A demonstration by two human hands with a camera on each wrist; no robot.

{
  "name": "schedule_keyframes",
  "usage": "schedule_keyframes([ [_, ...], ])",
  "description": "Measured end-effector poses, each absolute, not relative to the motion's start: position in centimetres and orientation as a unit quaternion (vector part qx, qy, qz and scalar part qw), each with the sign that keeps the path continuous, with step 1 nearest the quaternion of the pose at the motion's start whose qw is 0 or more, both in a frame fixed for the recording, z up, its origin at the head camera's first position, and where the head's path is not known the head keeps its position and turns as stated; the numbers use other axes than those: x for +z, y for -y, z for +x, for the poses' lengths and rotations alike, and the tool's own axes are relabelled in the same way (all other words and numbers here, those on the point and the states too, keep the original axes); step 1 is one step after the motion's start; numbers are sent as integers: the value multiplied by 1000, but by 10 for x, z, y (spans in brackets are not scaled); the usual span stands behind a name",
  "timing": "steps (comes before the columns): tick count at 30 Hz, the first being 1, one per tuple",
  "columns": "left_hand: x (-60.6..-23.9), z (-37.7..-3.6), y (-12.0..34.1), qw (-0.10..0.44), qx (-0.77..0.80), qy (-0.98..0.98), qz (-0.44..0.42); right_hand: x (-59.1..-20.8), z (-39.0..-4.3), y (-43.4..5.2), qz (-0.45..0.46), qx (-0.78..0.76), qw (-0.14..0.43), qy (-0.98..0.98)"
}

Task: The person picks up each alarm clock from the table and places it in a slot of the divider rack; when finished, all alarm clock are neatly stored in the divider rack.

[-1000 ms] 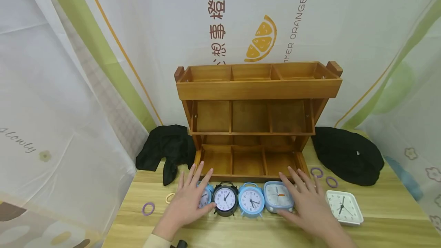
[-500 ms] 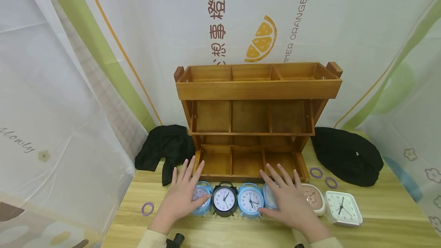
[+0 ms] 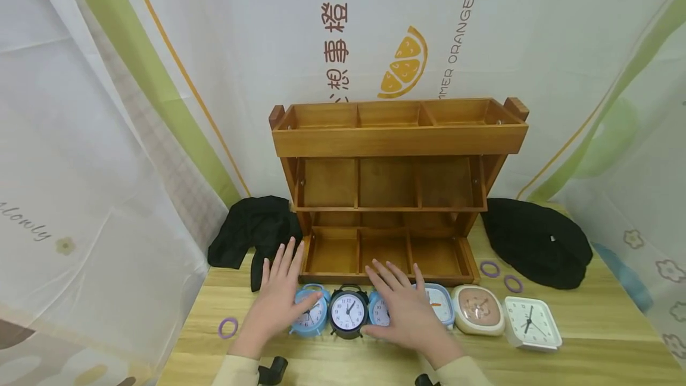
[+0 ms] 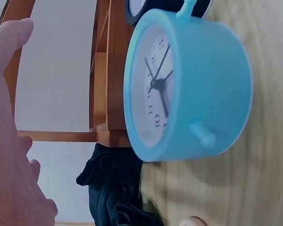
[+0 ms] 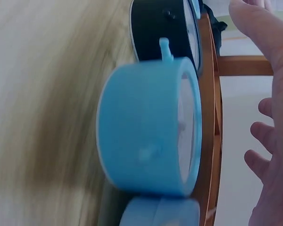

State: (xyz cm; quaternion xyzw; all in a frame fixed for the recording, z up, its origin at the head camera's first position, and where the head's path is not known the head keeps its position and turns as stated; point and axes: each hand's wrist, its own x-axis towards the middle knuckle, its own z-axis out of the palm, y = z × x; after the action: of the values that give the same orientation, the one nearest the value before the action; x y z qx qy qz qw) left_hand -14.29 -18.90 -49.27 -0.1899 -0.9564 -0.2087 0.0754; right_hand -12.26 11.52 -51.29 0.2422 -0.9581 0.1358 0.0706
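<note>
A row of small alarm clocks lies face up on the table. My left hand [image 3: 276, 302], fingers spread, hovers at the left side of the first light blue clock [image 4: 207, 89]; its thumb overlaps the dial in the head view. Beside that sits a black clock [image 3: 348, 313]. Over the second light blue clock [image 5: 141, 127] is my right hand [image 3: 404, 317], its fingers also spread and holding nothing. That hand hides part of this clock and of the blue square clock [image 3: 443, 305]. Further right are a cream clock with a pinkish face [image 3: 479, 310] and a white square clock [image 3: 532, 322].
Behind the clocks stands a tiered wooden box [image 3: 399, 142] with divided compartments. Black cloth [image 3: 257, 228] lies to its left, a black cap-like item [image 3: 536, 243] to its right. Purple rings [image 3: 227, 327] lie on the wooden table [image 3: 321, 368]. Printed curtains hang around it.
My right hand has swept left along the row, uncovering the cream clock and part of the blue square one. The left hand has shifted slightly left, showing more of the first light blue clock.
</note>
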Motion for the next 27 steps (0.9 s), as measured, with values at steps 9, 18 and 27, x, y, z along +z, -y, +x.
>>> schedule_keyframes([
  [9,-482,-158,191,94,-227,955,-169,-508,-129,-77,276,138,54,950],
  [18,-470,-187,189,93,-327,930,-140,-515,-127,-35,268,133,45,953],
  [27,-454,-215,183,97,-398,903,-128,-527,-121,6,264,151,27,952],
])
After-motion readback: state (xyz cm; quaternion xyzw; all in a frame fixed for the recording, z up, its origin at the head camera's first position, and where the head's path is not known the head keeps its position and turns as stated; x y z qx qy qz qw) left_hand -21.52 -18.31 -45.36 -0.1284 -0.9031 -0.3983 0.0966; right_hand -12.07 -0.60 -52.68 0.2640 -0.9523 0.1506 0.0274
